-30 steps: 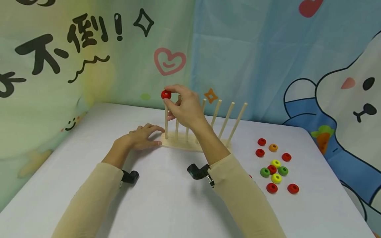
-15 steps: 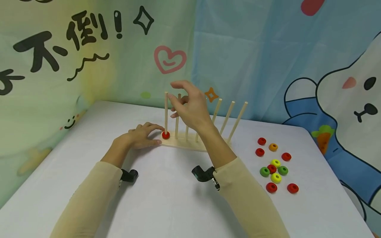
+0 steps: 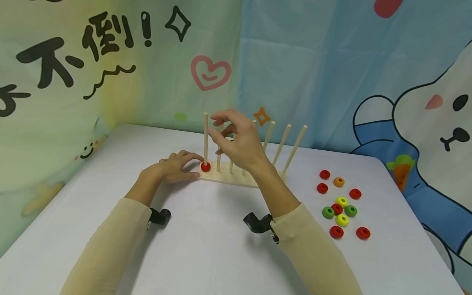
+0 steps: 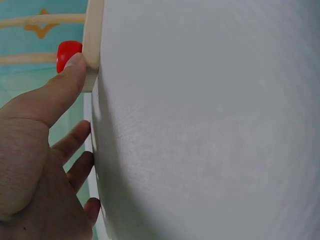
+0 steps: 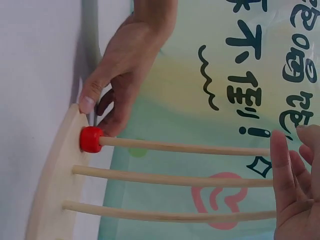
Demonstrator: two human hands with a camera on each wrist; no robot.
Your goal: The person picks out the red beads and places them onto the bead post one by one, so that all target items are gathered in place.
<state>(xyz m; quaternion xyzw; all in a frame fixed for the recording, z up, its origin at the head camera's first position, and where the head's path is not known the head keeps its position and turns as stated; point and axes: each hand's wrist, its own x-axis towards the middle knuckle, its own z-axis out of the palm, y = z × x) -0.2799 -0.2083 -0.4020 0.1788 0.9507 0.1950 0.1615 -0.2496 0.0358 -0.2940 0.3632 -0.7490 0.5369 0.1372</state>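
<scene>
Pale wooden stand (image 3: pixel 228 178), flat on the bench (image 3: pixel 206 246), its long base running rightward from the left grip (image 3: pixel 175 169), thumb and finger holding its end, slender pegs (image 3: pixel 282 143) in a row. And the glossy red bead (image 3: pixel 205 167) sits threaded at the end peg's foot, just beside that grip, lower than the right grip (image 3: pixel 240 141)!

From behind my fingers (image 3: pixel 230 116), the head camera looks forward and down; the left wrist camera (image 3: pixel 160 217) sits close behind my left thumb (image 4: pixel 62 90), the right one (image 3: pixel 257 223) faces it; all share the red bead (image 5: pixel 91 139).
</scene>
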